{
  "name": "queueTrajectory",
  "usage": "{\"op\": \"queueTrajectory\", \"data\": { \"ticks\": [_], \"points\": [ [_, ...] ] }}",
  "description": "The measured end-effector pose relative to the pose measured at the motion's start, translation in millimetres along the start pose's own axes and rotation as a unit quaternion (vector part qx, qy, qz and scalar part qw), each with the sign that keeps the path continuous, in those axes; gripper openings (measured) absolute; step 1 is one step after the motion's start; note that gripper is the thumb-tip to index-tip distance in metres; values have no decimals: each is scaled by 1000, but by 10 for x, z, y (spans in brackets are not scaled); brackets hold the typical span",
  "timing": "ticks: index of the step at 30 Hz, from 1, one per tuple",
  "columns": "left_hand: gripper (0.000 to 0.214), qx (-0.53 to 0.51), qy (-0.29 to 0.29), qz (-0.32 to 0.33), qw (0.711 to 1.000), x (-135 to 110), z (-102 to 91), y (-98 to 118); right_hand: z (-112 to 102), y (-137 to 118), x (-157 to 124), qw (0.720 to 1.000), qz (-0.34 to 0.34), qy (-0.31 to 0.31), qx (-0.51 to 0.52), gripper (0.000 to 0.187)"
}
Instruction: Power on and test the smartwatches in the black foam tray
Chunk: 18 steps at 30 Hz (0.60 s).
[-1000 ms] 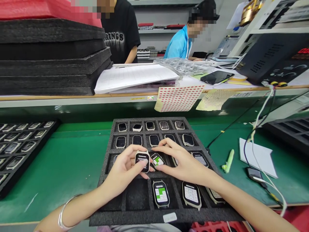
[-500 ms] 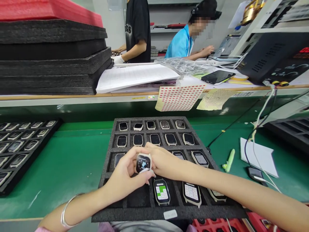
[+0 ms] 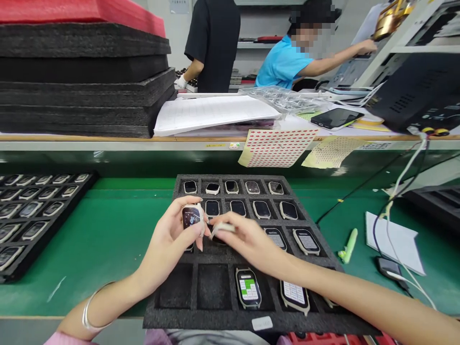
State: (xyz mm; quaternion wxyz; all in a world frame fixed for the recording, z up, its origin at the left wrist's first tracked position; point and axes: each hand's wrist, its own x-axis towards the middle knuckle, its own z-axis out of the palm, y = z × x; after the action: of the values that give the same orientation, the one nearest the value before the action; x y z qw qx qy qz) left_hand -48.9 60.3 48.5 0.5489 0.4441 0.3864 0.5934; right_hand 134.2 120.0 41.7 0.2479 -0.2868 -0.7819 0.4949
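Now watch [image 3: 227, 227] lifted, in right hand [image 3: 248, 235], seemingly tilted

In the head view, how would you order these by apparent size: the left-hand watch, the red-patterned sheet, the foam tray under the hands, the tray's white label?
1. Foam tray
2. Red-patterned sheet
3. Watch in the left hand, partly covered
4. White label

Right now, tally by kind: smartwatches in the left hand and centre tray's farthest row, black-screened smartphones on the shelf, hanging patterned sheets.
Smartwatch in left hand: 1
Smartwatches in farthest row: 5
Black-screened smartphone: 1
Patterned sheets: 2
Total: 9
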Motion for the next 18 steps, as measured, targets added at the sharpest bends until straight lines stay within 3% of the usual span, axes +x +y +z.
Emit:
{"op": "queueTrajectory", "data": {
  "ticks": [3, 5, 12, 18],
  "points": [
    [36, 31, -22, -12, 999, 9, 13, -47, -91, -37, 2, 983, 87, 72, 146, 20],
    [39, 64, -36, -33, 997, 17, 7, -92, -135, -59, -3, 974, 99, 90, 184, 24],
    [39, 96, -48, -45, 993, 39, -28, -95, -131, -33, -110, 946, 75, 17, 315, 52],
    [39, 108, -37, -44, 993, 27, -21, -56, -179, -17, -142, 941, 56, 3, 334, 49]
  ]
}}
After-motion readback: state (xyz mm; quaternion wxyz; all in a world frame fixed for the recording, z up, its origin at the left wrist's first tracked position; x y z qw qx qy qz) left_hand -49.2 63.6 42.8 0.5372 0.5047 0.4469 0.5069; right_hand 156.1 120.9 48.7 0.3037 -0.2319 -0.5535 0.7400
